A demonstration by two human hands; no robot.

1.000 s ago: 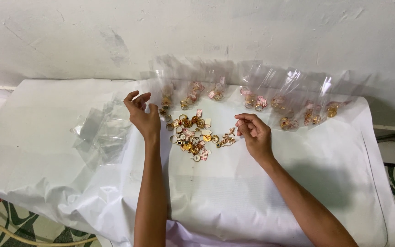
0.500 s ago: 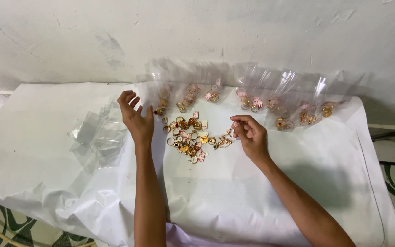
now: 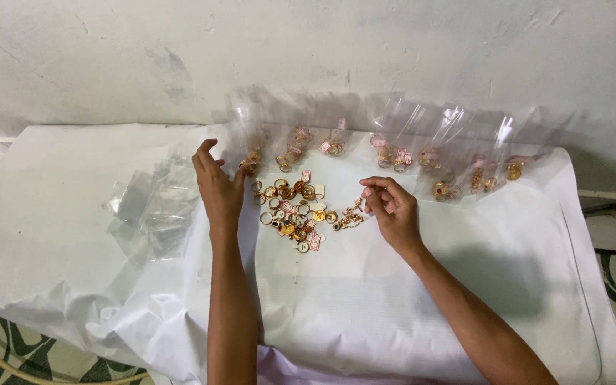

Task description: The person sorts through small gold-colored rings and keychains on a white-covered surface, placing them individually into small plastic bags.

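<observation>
Between the spread left hand [image 3: 219, 187] and the pinched-together right hand [image 3: 391, 210], a heap of gold rings [image 3: 295, 211].

A white sheet [image 3: 408, 314] is covering the table, a scuffed white wall [image 3: 308, 50] is standing behind, patterned floor [image 3: 8, 363] is showing below.
</observation>
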